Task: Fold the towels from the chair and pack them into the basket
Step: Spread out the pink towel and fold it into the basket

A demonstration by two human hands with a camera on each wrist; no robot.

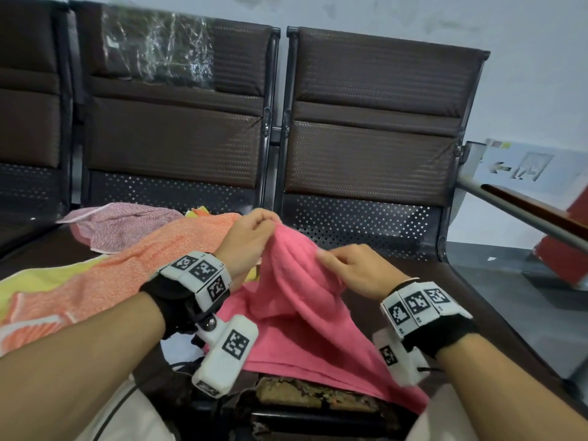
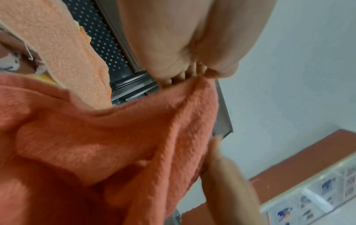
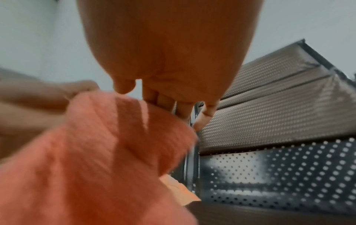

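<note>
Left to right across the row of brown chairs (image 1: pixel 178 135), as we see it from the head camera. Far left on the seat lies a pale pink patterned towel (image 1: pixel 121 227), crumpled. Beside it an orange towel (image 1: pixel 127 275) sprawls over a yellow one (image 1: pixel 38 281), both unfolded.

At centre, our left hand (image 1: pixel 245 240) lifts a bright pink towel (image 1: pixel 296 297) by its top edge; the fingers (image 2: pixel 173 79) are curled tight and pinch a bunched fold, as the left wrist view confirms. The cloth hangs from that pinch in a peak and drapes down over the seat's worn front edge (image 1: pixel 311 396) toward our lap.

Just right of the peak, our right hand (image 1: pixel 356 268) lies on the same towel. Its fingers (image 3: pixel 163 102) are nearly straight and only touch the fabric; we see no closed grip there.

The basket is not in view in any picture.

We judge the step to be finding an edge or corner before the first fold. Risks from here:
- With one hand holding, the towel may slide off the seat front, pulled by the draped part.
- A grasp on a bunched fold instead of a true corner would give a skewed fold.
- The hanging hem may snag on the torn seat edge.
</note>
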